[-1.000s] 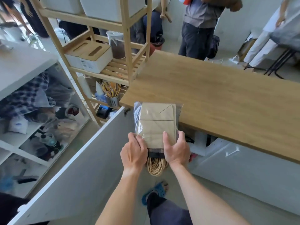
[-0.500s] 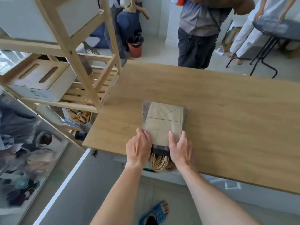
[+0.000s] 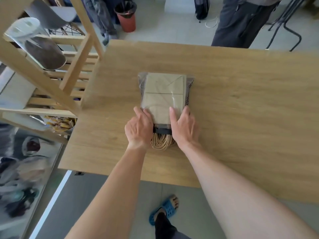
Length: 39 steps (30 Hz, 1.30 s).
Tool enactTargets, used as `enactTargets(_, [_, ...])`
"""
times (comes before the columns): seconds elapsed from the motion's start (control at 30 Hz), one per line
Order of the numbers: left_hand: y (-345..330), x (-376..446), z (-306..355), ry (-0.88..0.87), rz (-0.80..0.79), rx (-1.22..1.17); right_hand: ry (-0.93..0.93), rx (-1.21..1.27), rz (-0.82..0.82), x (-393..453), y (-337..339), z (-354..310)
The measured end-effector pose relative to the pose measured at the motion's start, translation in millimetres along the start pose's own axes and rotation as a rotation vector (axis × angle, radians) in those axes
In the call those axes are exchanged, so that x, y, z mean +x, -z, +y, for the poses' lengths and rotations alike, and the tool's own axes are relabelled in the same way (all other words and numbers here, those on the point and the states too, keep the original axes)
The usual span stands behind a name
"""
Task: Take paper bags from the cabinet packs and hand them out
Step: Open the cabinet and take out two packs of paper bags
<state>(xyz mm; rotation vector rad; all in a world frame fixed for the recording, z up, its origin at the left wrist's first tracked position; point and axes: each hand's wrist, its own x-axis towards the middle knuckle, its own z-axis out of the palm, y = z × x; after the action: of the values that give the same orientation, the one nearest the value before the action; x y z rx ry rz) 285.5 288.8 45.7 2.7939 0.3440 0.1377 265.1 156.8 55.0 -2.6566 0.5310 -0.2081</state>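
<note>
A pack of brown paper bags (image 3: 164, 94) in clear plastic wrap lies flat on the wooden table (image 3: 241, 104), its twine handles (image 3: 161, 142) sticking out toward me. My left hand (image 3: 138, 129) grips the pack's near left edge. On the near right edge sits my right hand (image 3: 184, 128), thumb pressed on top of the bags. A person in dark trousers (image 3: 240, 21) stands at the table's far side.
A wooden shelf rack (image 3: 65, 69) with a jar (image 3: 36, 44) stands just left of the table. An open white cabinet door (image 3: 51, 202) and cluttered shelves are at lower left. A red bin (image 3: 126, 16) and black table legs (image 3: 284, 26) stand beyond.
Both hands carried the pack up from below the table edge and set it flat on the tabletop, further in. My view has tilted down over the table.
</note>
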Motion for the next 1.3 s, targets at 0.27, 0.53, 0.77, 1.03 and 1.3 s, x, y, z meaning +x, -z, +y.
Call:
enactTargets(0.27, [19.1, -19.2, -7.4, 0.089, -0.029, -0.035, -0.182, 0.287, -0.140, -17.1, 11.3, 3.7])
enactTargets(0.53, [23.9, -123.0, -64.0, 0.145, 0.114, -0.237, -0.037, 0.172, 0.080, -134.0, 21.9, 90.8])
enactTargets(0.77, [-20.7, -242.4, -106.2, -0.029, 0.054, -0.153, 0.119, 0.044, 0.116, -235.8, 4.9, 152.4])
enactTargets(1.03, [-133.2, -270.2, -132.0, -0.051, -0.132, -0.070, -0.059, 0.027, -0.061, -234.4, -97.4, 188.3])
enactTargets(1.3, [-280.4, -157.3, -120.9, -0.165, -0.116, 0.001, -0.252, 0.072, -0.113, -113.1, -222.3, 204.7])
